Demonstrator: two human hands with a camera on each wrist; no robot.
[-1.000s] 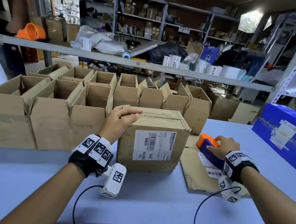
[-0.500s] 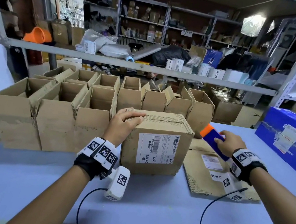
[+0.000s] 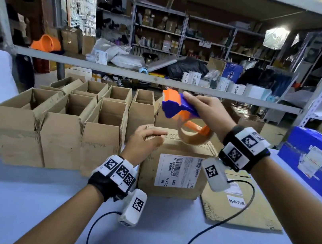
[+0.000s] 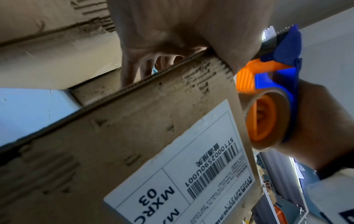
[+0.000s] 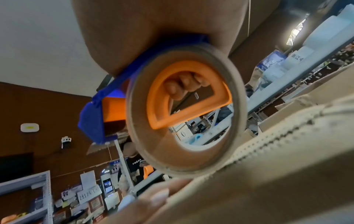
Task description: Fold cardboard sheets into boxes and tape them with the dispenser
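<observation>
On our pale blue table (image 3: 43,204) stand open cardboard boxes (image 3: 58,133), with the closed labelled box (image 3: 171,171) just beside them on the right. Our left hand (image 3: 142,142) presses its top flaps flat, fingers relaxed. Our right hand (image 3: 205,111) grips the orange-and-blue tape dispenser (image 3: 180,112) above that box, fingers curled round it.

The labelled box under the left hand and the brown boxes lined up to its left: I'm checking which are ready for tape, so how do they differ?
The labelled box has its top flaps folded shut, held down by the left hand; the lined-up boxes stand with flaps up and their insides showing. The labelled box carries a white barcode sticker; the lined-up boxes' near faces show none. The tape dispenser in the right hand hovers over the labelled box only. All are brown corrugated cardboard on one table.
</observation>
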